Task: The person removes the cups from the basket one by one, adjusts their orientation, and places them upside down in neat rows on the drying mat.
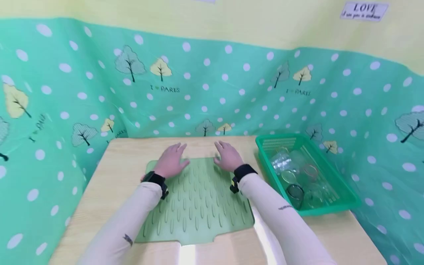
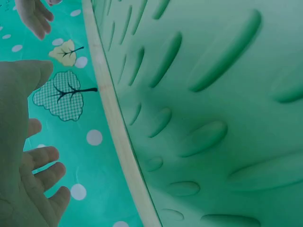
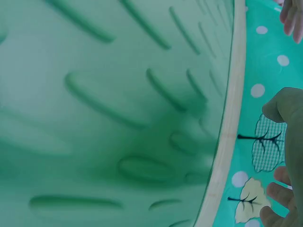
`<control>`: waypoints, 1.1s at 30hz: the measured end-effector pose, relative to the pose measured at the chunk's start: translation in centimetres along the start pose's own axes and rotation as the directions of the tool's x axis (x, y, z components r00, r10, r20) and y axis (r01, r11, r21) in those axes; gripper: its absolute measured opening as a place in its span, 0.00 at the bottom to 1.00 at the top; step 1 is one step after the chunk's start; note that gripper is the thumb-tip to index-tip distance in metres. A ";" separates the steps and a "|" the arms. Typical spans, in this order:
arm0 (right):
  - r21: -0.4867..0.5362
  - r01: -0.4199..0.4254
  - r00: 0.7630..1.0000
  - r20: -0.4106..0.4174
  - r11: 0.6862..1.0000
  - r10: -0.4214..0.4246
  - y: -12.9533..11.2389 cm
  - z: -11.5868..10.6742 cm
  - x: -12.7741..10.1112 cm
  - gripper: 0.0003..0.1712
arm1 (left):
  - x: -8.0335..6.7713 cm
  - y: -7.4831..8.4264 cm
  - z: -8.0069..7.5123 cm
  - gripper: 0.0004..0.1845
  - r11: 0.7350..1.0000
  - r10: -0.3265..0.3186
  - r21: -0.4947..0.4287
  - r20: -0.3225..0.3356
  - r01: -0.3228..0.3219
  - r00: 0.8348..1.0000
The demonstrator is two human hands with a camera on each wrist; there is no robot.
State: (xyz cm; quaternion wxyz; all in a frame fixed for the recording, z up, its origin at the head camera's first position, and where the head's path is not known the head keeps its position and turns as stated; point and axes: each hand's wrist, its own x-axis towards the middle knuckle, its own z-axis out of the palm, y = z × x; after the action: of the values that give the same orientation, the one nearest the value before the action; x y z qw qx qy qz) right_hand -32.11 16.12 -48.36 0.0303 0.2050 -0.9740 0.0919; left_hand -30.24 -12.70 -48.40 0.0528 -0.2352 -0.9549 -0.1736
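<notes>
A green ridged drying mat (image 1: 195, 206) lies on the light wood table, its spouted edge toward me. My left hand (image 1: 171, 161) hovers over the mat's far left part, fingers relaxed and holding nothing. Across from it, my right hand (image 1: 228, 156) is over the far right part, also with nothing in it. In the left wrist view the left hand (image 2: 28, 156) has its thumb apart from loosely bent fingers. The right wrist view shows the right hand (image 3: 289, 156) in a similar pose, beside the mat's raised ridges (image 3: 142, 168).
On the right of the table (image 1: 109, 191) stands a green plastic basket (image 1: 346, 200). Inside it are several clear glasses (image 1: 281, 162) and a dark glass (image 1: 294, 193). A green dotted curtain (image 1: 205, 99) hangs behind and at both sides.
</notes>
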 end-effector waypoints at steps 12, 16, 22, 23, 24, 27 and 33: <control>-0.103 -0.145 0.985 0.075 0.984 0.153 3.9 -1.3 -0.8 0.44 | 2.7 0.8 -0.2 0.41 0.999 0.013 -0.043 0.066 -0.010 0.998; -0.076 -0.143 0.982 0.111 0.987 0.151 3.7 -1.0 -0.8 0.45 | 2.3 0.6 0.3 0.42 0.998 -0.006 -0.057 0.083 0.010 0.997; -0.084 -0.132 0.984 0.111 0.988 0.141 4.0 -1.1 0.5 0.47 | 2.8 0.6 0.0 0.43 0.998 -0.004 -0.066 0.100 0.011 0.995; -0.098 -0.144 0.982 0.108 0.985 0.154 4.4 -1.3 0.6 0.47 | 3.2 0.8 0.0 0.43 0.997 0.003 -0.074 0.100 0.004 0.995; -0.106 -0.153 0.981 0.105 0.982 0.164 4.7 -1.4 0.6 0.47 | 3.6 1.0 0.0 0.43 0.997 0.008 -0.078 0.097 -0.001 0.995; -0.112 -0.177 0.977 0.099 0.978 0.188 5.4 -1.6 0.5 0.48 | 4.2 1.3 0.3 0.44 0.996 0.011 -0.092 0.092 -0.003 0.996; -0.080 -0.154 0.977 0.138 0.985 0.164 4.2 0.4 0.4 0.48 | 2.1 -0.1 0.7 0.44 0.995 -0.023 -0.091 0.108 0.033 0.994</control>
State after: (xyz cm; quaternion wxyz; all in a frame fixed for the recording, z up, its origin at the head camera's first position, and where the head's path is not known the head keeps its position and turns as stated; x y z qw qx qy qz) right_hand -34.21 19.63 -49.45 -0.0404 0.1313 -0.9895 0.0456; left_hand -32.14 -11.65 -48.68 -0.0119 -0.2328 -0.9505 -0.2055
